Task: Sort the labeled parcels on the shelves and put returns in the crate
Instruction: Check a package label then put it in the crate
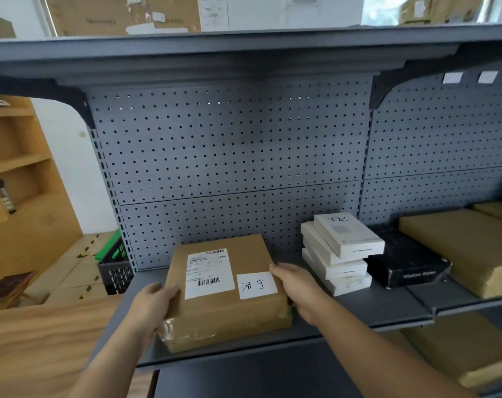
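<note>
A brown parcel (223,294) with a printed shipping label and a handwritten white label sits on a grey metal shelf (359,308). The left hand (155,303) grasps its near-left corner and the right hand (298,288) clasps its right edge. Stacked white boxes (341,254) stand just right. A dark crate (116,271) sits far left.
</note>
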